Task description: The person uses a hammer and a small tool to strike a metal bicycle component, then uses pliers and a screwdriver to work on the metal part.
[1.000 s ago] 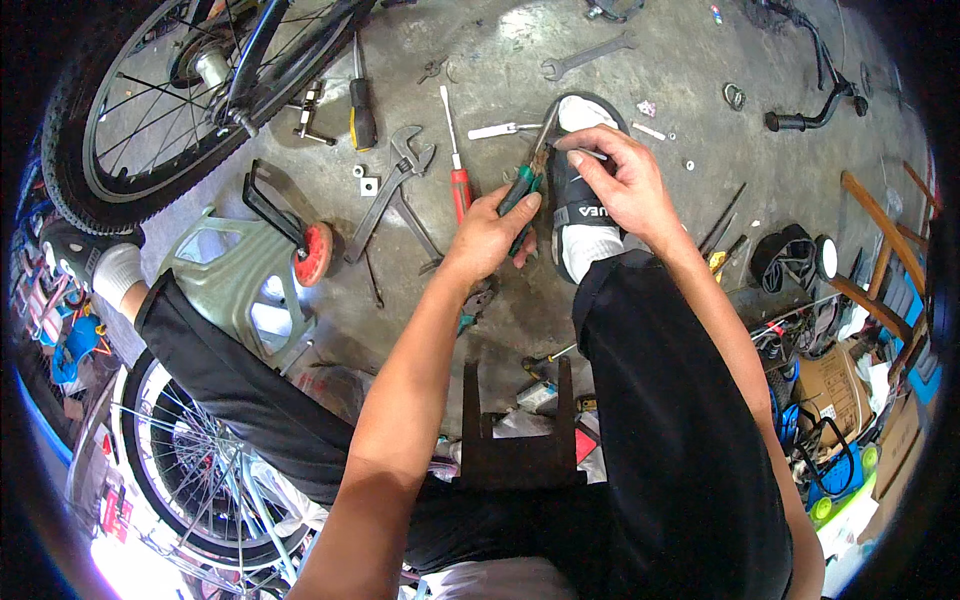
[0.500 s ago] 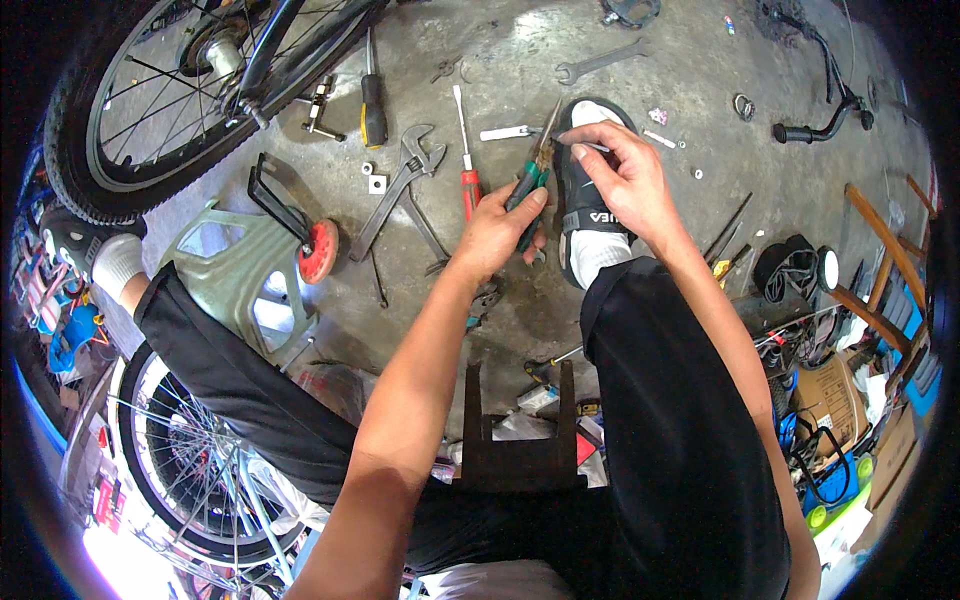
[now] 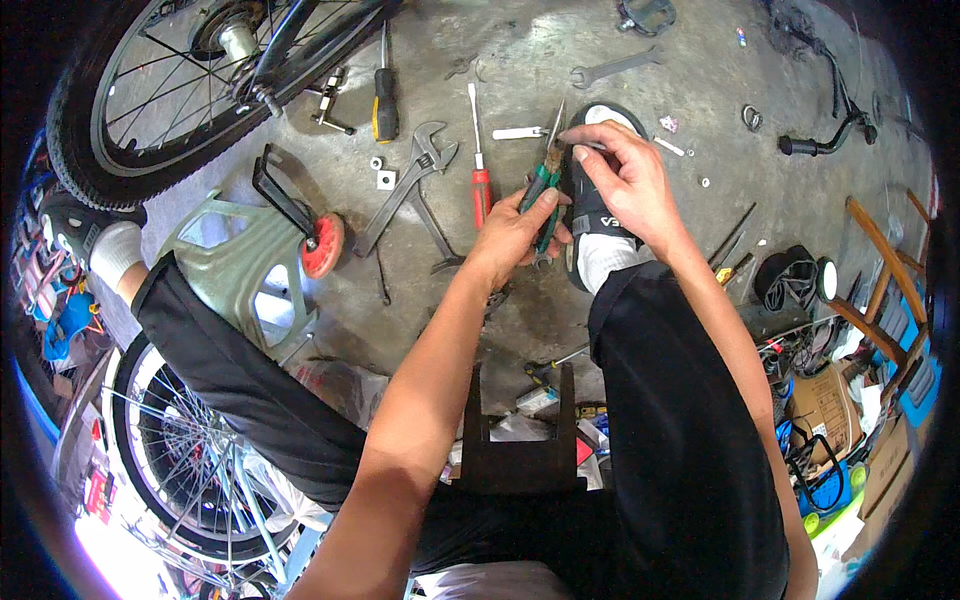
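Note:
My left hand grips green-handled pliers, their long jaws pointing up toward the top of the view. Beside the jaw tips, my right hand has its thumb and forefinger closed on a small, thin piece I cannot make out. Both hands are over my right shoe, a black and white one with a strap. Just left of the pliers lie a red-handled screwdriver and a small white bar-shaped item. An adjustable wrench rests farther left, across another wrench.
A bicycle wheel fills the upper left, above an upturned grey-green plastic stool. Handlebars and an open-end wrench lie on the concrete floor. Wooden chair parts and a cardboard box crowd the right; another wheel sits lower left.
The view has shifted slightly, so the floor items appear farther right. Both hands, with the pliers, appear a little farther right too; their grip looks much the same.

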### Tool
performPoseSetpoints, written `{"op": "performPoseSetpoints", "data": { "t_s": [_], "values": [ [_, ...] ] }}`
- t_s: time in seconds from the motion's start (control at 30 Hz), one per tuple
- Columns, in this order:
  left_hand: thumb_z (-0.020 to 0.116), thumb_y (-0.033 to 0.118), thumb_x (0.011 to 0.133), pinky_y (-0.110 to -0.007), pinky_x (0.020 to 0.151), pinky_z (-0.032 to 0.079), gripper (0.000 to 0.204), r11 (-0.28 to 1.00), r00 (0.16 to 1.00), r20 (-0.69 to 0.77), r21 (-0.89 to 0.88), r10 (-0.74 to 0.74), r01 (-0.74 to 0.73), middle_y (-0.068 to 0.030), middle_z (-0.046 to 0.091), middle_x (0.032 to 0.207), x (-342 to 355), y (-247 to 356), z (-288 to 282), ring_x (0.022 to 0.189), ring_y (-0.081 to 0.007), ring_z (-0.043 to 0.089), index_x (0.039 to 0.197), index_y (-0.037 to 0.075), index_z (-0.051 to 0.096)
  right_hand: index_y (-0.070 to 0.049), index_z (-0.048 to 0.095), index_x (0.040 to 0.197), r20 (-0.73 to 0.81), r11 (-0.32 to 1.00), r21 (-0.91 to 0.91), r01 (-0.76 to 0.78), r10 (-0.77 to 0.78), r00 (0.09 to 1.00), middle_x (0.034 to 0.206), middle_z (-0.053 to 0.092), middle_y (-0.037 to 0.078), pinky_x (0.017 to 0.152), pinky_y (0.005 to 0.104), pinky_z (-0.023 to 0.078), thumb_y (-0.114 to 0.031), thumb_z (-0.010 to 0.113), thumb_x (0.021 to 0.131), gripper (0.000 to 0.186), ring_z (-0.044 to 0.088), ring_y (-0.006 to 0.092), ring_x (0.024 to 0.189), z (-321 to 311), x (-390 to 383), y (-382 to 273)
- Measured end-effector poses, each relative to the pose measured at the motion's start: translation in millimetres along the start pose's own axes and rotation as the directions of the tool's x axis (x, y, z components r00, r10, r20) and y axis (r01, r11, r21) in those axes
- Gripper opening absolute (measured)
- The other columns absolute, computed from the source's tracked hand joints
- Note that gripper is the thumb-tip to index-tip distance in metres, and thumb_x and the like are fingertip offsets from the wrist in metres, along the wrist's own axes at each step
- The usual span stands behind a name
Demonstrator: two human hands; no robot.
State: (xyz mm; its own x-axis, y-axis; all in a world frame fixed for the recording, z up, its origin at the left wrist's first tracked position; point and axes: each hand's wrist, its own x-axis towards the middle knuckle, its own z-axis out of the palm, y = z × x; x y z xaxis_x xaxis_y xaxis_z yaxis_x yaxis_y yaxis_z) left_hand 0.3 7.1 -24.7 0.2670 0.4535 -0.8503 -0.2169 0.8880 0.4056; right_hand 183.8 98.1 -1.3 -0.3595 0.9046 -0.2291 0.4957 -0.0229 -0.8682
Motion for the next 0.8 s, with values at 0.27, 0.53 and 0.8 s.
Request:
{"op": "performPoseSetpoints", "data": {
  "t_s": [0.27, 0.53, 0.8],
  "values": [
    [0.047, 0.058, 0.110, -0.023, 0.048, 0.034, 0.052, 0.989, 0.999, 0.040, -0.148, -0.019, 0.025, -0.0048, 0.075, 0.094, -3, -15, -4, 0.074, -0.0132, 0.070, 0.128, 0.013, 0.064, -0.003, 0.060, 0.141, -0.323, 0.900, 0.422, -0.108, 0.261, 0.910, 0.108, 0.066, 0.002, 0.084, 0.0257, 0.050, -0.008, 0.062, 0.104, 0.037, 0.060, 0.0101, 0.092, -17, -39, 10],
    [0.030, 0.082, 0.099, -0.027, 0.058, 0.039, 0.085, 0.932, 0.990, 0.142, -0.356, -0.016, 0.066, -0.0069, 0.075, 0.094, -12, -22, -8, 0.078, -0.0177, 0.070, 0.134, 0.010, 0.060, -0.001, 0.058, 0.123, -0.361, 0.789, 0.218, -0.575, 0.612, 0.703, 0.104, 0.060, 0.005, 0.081, 0.0277, 0.048, -0.013, 0.063, 0.102, 0.024, 0.058, 0.0155, 0.093, 26, -257, 130],
    [0.028, 0.080, 0.100, -0.042, 0.096, 0.050, 0.087, 0.939, 0.987, 0.135, -0.343, 0.089, -0.038, -0.0122, 0.071, 0.104, -54, -46, -24, 0.103, -0.0293, 0.068, 0.143, 0.008, 0.052, -0.002, 0.036, 0.151, 0.018, 0.938, 0.129, -0.321, 0.321, 0.947, 0.129, 0.053, 0.015, 0.083, 0.0333, 0.052, -0.016, 0.079, 0.091, 0.075, 0.061, 0.0225, 0.102, 111, -202, -38]
  ]
}}
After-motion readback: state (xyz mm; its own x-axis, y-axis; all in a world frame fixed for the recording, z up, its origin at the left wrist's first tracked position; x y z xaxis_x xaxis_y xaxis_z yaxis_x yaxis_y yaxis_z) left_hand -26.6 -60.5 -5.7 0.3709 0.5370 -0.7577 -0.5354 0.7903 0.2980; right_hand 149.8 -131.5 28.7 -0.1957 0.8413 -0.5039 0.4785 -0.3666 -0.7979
